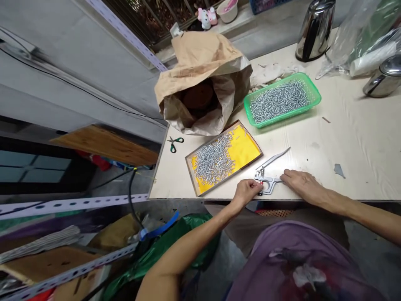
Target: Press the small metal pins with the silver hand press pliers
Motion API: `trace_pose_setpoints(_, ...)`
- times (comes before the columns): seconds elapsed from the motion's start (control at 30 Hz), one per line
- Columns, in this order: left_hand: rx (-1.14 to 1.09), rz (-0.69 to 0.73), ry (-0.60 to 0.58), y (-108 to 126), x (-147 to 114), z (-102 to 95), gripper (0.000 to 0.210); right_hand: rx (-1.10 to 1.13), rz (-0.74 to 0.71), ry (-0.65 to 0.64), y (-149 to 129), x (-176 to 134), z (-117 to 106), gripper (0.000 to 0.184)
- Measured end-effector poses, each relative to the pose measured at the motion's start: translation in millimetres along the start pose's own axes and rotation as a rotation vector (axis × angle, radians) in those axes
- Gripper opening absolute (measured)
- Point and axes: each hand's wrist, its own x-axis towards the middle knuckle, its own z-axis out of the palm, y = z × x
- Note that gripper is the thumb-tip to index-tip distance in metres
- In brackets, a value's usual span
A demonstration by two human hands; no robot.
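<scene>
Silver snap pliers lie near the front edge of the table, their long upper handle lifted and spread from the lower one. My right hand is closed around the end of the lower handle. At the jaw end, the fingers of my left hand are pinched together beside a small red part. Whatever sits between those fingertips is too small to make out. Just beyond my left hand, a shallow cardboard tray with a yellow bottom holds a heap of small silver metal pins.
A green plastic basket full of similar metal pieces stands behind the pliers. An open brown paper sack leans at the back left. Small green-handled scissors lie left of the tray. A steel kettle stands at the back right.
</scene>
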Motion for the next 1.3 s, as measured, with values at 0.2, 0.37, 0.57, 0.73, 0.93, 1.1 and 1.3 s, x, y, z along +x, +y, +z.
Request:
trace_pose_setpoints(0.2,0.026,-0.135,-0.121,7,6,-4.7,0.019,-0.048,-0.004,-0.037,-3,-1,3,0.026)
trace_pose_setpoints(0.37,0.005,-0.252,-0.200,9,8,-5.2,0.024,-0.054,-0.018,0.003,13,7,-2,0.026)
trace_pose_setpoints(0.57,-0.007,-0.293,-0.175,9,5,-1.4,0.027,-0.136,-0.057,0.081,43,29,-1,0.090)
trace_pose_setpoints(0.73,0.118,-0.296,-0.164,12,-2,-2.8,0.027,-0.214,-0.061,0.032,37,32,-6,0.066)
trace_pose_setpoints(0.93,0.677,0.444,0.152,13,-8,6.1,0.013,-0.249,-0.068,0.010,19,23,-13,0.030)
trace_pose_setpoints(1.1,0.851,0.840,0.034,28,16,28.9,0.046,-0.197,-0.015,0.002,16,18,-13,0.030)
trace_pose_setpoints(1.3,0.918,0.854,-0.031,39,34,29.4,0.053,-0.131,0.014,0.042,23,11,-12,0.044)
